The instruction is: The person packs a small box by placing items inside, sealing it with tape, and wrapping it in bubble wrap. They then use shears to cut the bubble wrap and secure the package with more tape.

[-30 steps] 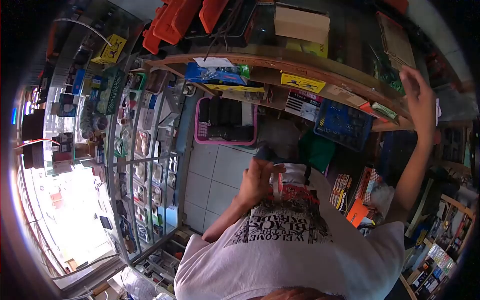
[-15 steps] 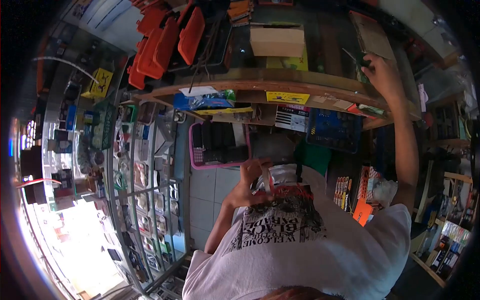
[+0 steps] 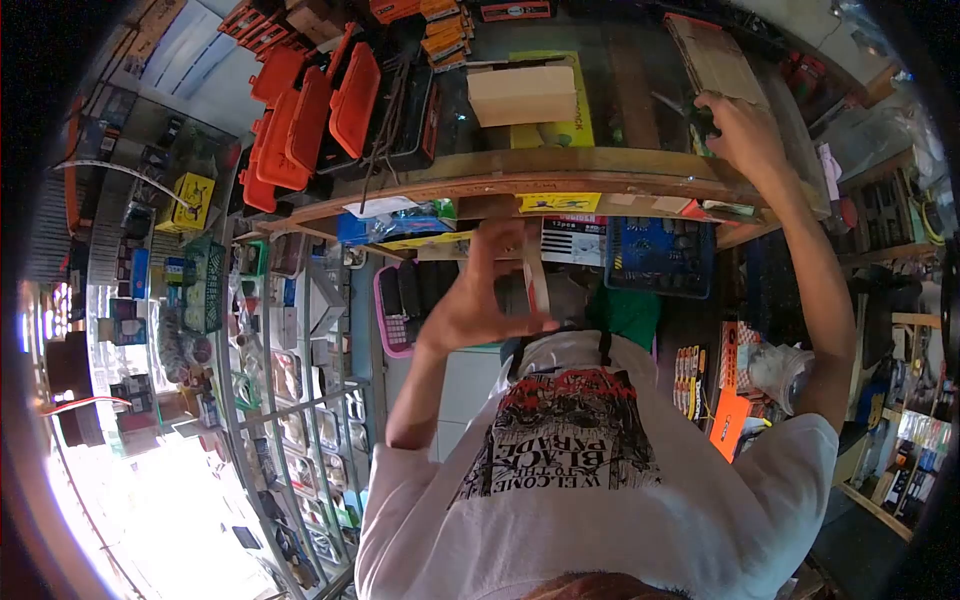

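My left hand is raised in front of my chest and holds a roll of clear tape, seen edge-on between thumb and fingers. It sits just below the wooden counter edge. My right hand is stretched out onto the glass counter top, with its fingers on a small dark object beside a flat piece of cardboard. Whether the fingers grip that object is hidden.
A beige carton lies on a yellow box at the counter's middle, and orange cases are stacked at the left. Under the counter hang a blue basket and a pink basket. A glass display cabinet runs along my left.
My left hand has risen with the tape from my belly to just under the counter edge. My right hand came down from the air onto the counter top.
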`<act>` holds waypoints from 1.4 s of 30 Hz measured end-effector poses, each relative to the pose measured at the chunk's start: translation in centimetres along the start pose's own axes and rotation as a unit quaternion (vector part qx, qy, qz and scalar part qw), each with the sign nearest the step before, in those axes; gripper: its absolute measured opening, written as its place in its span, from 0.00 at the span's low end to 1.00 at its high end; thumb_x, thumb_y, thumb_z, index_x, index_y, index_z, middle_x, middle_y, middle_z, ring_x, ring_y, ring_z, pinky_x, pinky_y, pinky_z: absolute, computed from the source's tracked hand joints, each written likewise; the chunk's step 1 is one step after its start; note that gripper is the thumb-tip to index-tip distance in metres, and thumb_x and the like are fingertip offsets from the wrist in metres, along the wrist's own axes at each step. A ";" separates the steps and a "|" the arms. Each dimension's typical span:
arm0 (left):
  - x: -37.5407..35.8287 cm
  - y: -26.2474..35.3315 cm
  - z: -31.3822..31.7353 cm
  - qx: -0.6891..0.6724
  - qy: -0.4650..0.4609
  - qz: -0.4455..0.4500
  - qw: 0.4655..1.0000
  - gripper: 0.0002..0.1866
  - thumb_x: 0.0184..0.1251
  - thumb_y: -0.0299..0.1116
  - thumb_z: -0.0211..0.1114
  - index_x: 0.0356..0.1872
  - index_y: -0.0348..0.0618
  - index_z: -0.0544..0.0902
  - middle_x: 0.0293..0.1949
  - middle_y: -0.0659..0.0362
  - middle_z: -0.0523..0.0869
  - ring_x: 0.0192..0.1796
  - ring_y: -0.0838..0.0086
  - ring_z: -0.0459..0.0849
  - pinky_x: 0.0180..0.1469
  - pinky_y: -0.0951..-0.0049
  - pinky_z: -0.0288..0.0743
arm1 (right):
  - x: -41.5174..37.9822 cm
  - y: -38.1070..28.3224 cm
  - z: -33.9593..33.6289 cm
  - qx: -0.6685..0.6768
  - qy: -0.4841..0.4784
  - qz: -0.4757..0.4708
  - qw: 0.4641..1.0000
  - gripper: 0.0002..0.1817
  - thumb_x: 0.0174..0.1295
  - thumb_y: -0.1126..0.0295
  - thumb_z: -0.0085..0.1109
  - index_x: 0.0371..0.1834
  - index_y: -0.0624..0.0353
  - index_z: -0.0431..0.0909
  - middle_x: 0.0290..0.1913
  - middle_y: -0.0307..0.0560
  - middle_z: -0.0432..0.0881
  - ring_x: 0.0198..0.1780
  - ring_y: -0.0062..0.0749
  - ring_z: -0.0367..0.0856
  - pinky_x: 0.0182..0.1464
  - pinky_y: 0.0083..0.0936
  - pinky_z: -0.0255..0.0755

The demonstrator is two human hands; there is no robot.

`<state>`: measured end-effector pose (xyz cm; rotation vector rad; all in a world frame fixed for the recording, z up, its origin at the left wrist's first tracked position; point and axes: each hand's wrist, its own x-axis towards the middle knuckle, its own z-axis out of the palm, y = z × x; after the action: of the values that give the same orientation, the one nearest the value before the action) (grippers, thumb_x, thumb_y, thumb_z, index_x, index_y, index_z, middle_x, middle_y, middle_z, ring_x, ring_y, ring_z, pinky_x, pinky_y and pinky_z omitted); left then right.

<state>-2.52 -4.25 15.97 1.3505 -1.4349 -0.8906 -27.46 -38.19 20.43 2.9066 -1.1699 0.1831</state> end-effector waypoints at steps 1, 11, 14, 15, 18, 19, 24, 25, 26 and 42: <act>1.0 0.7 -0.3 0.015 0.000 0.000 1.000 0.62 0.42 0.38 0.90 0.75 0.41 0.52 0.79 0.46 0.53 0.75 0.57 0.66 0.71 0.50 0.72 | 0.0 0.9 0.2 0.002 0.027 -0.029 0.999 0.29 0.63 0.75 0.66 0.69 0.53 0.73 0.59 0.52 0.82 0.58 0.49 0.82 0.56 0.45 0.79; 6.1 7.8 -1.5 0.267 -0.035 0.057 0.961 0.57 0.45 0.36 0.88 0.73 0.44 0.56 0.70 0.48 0.67 0.74 0.54 0.68 0.76 0.57 0.66 | -4.3 0.2 -6.5 0.373 -0.029 -0.190 0.908 0.29 0.54 0.76 0.73 0.63 0.54 0.79 0.42 0.36 0.83 0.33 0.15 0.76 0.37 0.18 0.74; 7.5 9.5 -0.6 0.281 -0.033 0.072 0.956 0.55 0.47 0.39 0.87 0.72 0.44 0.57 0.69 0.47 0.67 0.74 0.53 0.68 0.76 0.58 0.65 | -6.0 -2.2 -7.6 0.367 -0.104 -0.219 0.898 0.31 0.49 0.72 0.76 0.61 0.60 0.80 0.39 0.40 0.84 0.29 0.18 0.79 0.32 0.19 0.74; 7.9 10.2 -0.5 0.288 -0.047 0.079 0.953 0.55 0.47 0.38 0.87 0.72 0.44 0.57 0.69 0.47 0.67 0.74 0.53 0.68 0.76 0.58 0.66 | -6.3 -2.6 -7.7 0.362 -0.127 -0.222 0.896 0.31 0.49 0.71 0.76 0.60 0.62 0.79 0.39 0.41 0.84 0.29 0.18 0.79 0.31 0.19 0.75; 9.2 11.4 -0.4 0.292 -0.083 0.106 0.947 0.55 0.46 0.37 0.87 0.72 0.45 0.58 0.69 0.48 0.66 0.75 0.55 0.67 0.76 0.56 0.65 | -6.3 -3.4 -8.7 0.340 -0.160 -0.204 0.904 0.29 0.49 0.71 0.75 0.57 0.65 0.82 0.35 0.42 0.85 0.29 0.19 0.80 0.32 0.19 0.75; 9.6 11.4 -0.4 0.283 -0.093 0.120 0.947 0.55 0.46 0.37 0.87 0.73 0.46 0.58 0.69 0.48 0.66 0.75 0.55 0.66 0.76 0.56 0.64 | -6.1 -3.4 -8.7 0.345 -0.171 -0.201 0.901 0.28 0.49 0.71 0.75 0.57 0.65 0.82 0.35 0.41 0.85 0.29 0.19 0.80 0.33 0.18 0.75; 10.3 12.0 0.1 0.199 -0.129 0.144 0.961 0.55 0.45 0.36 0.87 0.73 0.47 0.59 0.71 0.51 0.64 0.77 0.59 0.63 0.77 0.58 0.61 | -5.6 -3.1 -9.2 0.348 -0.134 -0.261 0.890 0.28 0.50 0.72 0.74 0.57 0.66 0.83 0.30 0.39 0.85 0.29 0.18 0.80 0.32 0.18 0.73; 10.3 12.2 0.2 0.194 -0.131 0.142 0.962 0.55 0.45 0.36 0.87 0.73 0.48 0.59 0.71 0.51 0.64 0.77 0.59 0.64 0.77 0.58 0.61 | -5.6 -3.1 -9.7 0.337 -0.140 -0.261 0.894 0.27 0.50 0.72 0.74 0.57 0.66 0.83 0.30 0.38 0.85 0.29 0.18 0.79 0.32 0.18 0.73; 10.3 12.3 0.3 0.189 -0.133 0.140 0.963 0.55 0.45 0.36 0.88 0.73 0.48 0.59 0.71 0.51 0.63 0.77 0.59 0.64 0.77 0.58 0.61 | -5.5 -3.1 -10.0 0.333 -0.151 -0.262 0.893 0.27 0.51 0.72 0.74 0.56 0.67 0.84 0.30 0.39 0.85 0.29 0.18 0.79 0.32 0.18 0.73; 10.7 11.0 1.6 0.045 -0.121 0.191 0.973 0.54 0.42 0.23 0.87 0.74 0.46 0.63 0.80 0.51 0.55 0.74 0.61 0.68 0.74 0.53 0.70 | -6.0 -2.2 -10.4 0.307 -0.137 -0.232 0.913 0.23 0.54 0.74 0.73 0.56 0.66 0.84 0.29 0.41 0.85 0.30 0.21 0.80 0.34 0.22 0.72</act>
<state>-6.87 -13.55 27.43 1.0017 -1.8651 -0.7594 -31.33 -31.94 30.17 3.7651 -0.4310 0.1611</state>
